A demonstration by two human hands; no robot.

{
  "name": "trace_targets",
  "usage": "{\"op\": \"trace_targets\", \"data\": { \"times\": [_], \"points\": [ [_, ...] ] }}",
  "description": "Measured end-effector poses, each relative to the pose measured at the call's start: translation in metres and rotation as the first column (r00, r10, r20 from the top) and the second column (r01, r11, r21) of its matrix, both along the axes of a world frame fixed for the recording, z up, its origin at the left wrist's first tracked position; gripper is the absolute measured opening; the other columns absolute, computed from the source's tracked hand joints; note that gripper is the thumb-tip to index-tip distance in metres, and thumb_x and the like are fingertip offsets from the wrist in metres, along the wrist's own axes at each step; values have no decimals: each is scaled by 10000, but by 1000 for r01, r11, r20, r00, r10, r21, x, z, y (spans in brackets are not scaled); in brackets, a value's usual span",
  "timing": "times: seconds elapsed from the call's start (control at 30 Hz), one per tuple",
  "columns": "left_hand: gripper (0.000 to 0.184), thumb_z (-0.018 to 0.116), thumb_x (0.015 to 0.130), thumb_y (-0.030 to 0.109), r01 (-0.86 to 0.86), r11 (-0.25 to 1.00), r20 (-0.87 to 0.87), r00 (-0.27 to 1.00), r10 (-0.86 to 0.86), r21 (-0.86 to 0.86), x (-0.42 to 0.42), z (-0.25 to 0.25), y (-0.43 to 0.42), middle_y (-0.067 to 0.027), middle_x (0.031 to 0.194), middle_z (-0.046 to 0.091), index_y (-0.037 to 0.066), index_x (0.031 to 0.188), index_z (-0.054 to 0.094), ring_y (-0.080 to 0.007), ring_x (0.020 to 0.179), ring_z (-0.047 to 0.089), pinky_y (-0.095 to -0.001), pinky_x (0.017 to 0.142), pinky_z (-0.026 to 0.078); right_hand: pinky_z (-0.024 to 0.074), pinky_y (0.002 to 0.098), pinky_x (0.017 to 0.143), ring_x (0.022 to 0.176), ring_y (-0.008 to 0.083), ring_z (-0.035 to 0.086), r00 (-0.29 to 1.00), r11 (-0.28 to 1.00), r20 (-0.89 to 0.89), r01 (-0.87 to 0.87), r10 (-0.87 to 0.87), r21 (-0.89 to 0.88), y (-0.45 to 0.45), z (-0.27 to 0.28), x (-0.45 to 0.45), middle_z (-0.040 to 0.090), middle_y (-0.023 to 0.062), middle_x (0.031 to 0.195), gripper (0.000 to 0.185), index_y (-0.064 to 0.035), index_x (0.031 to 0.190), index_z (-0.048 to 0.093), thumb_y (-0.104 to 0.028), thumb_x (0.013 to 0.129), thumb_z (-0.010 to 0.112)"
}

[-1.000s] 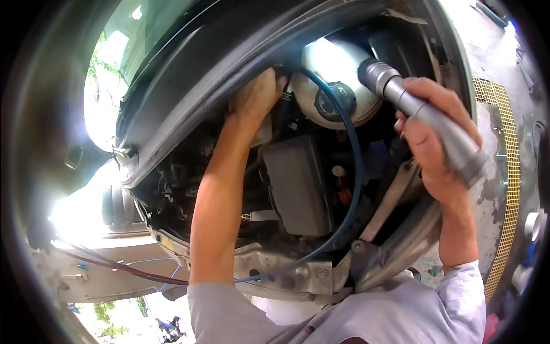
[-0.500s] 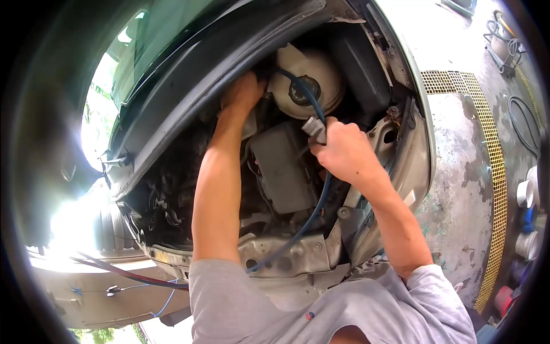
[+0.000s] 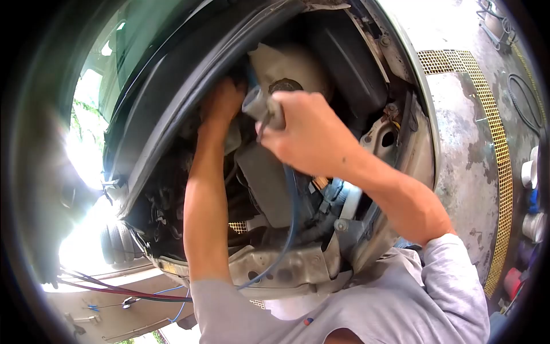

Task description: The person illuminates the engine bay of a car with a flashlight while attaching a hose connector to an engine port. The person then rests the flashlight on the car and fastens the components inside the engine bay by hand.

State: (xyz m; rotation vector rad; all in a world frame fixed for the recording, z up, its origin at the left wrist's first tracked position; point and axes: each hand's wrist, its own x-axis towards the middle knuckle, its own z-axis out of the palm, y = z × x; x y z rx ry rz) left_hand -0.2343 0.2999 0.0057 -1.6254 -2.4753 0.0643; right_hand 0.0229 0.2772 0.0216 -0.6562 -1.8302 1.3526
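Note:
In the open engine bay, my left hand [image 3: 222, 102] reaches deep beside the pale reservoir, its fingers hidden in shadow near the bay's rear edge. My right hand [image 3: 309, 132] is wrapped round a grey flashlight [image 3: 259, 105], its head close to my left hand. Partly behind the right hand are the pale reservoir [image 3: 292, 63] and its dark cap [image 3: 285, 86]. A blue hose [image 3: 294, 218] runs from beneath my right hand down over the front metal panel [image 3: 286, 266]. Below the hands lies a dark rectangular cover [image 3: 264, 183].
A black box [image 3: 349, 63] fills the bay's right corner. The raised hood [image 3: 154, 109] slants along the left. Yellow grating [image 3: 491, 126] runs across the floor at right, with a coiled cable [image 3: 524, 103] beyond. Dark and red hoses [image 3: 126, 292] stretch at lower left.
My right hand has swung left and inward with the flashlight, over the reservoir's front. The light no longer shines on the reservoir. My left hand stays deep in the bay.

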Motion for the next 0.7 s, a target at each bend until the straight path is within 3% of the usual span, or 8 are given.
{"op": "trace_targets", "data": {
  "times": [0.03,0.07,0.17,0.2,0.33,0.4,0.6,0.7],
  "points": [
    [544,536,959,432,-13,1000,-17,1000,13,-4,-1,-4,2,-311,1274,606,-36,1200,672,-449,1179,604,-513,1015,473,480,405,600,594,381,601,1000,1000,-6,-8,8,23,3,-2,-2,596,218,641,180,55,773,586,-93,817,679],
    [540,530,960,429,-95,994,78,993,91,47,7,-4,3,-311,1284,601,-37,1192,675,-451,1178,603,-526,1009,471,480,405,597,596,385,606,1000,999,-7,-12,13,39,4,-4,1,597,219,640,178,53,774,586,-91,815,681],
    [548,523,961,434,-124,985,8,992,126,-124,11,9,6,-318,1289,593,-39,1193,674,-453,1180,599,-533,1014,465,490,415,585,602,405,619,998,997,30,-57,56,49,9,-8,11,602,221,633,163,49,793,584,-79,801,685],
    [540,534,950,423,-80,997,27,996,80,-22,9,2,4,-319,1268,606,-41,1186,677,-454,1177,600,-531,1015,463,492,417,584,600,406,620,998,998,35,-54,53,42,8,-8,12,603,223,633,165,48,796,584,-80,799,688],
    [529,552,931,403,30,999,-68,997,-31,-21,-8,-5,7,-331,1229,618,-54,1163,683,-458,1157,606,-525,1017,461,507,422,586,621,399,647,995,993,25,-94,92,76,4,-12,15,622,223,640,186,39,808,592,-107,798,707],
    [527,565,917,392,33,999,-101,994,-36,-28,-19,-14,12,-339,1207,624,-68,1145,684,-464,1141,610,-524,1019,461,519,422,600,639,398,661,989,992,83,-127,126,7,4,-5,18,633,226,647,203,38,812,603,-131,801,716],
    [561,544,905,412,301,953,-326,900,-290,-18,-70,-44,22,-360,1167,629,-93,1099,691,-473,1144,602,-501,1071,425,541,431,633,673,409,678,983,988,101,-156,154,12,4,-2,21,645,235,658,227,43,822,624,-160,805,724],
    [566,530,907,417,314,938,-409,844,-346,-147,-59,-26,14,-374,1158,624,-89,1098,696,-481,1179,577,-486,1110,385,542,436,639,687,418,679,980,987,122,-159,154,35,6,-4,19,649,239,671,228,46,813,628,-160,802,727]
  ]
}}
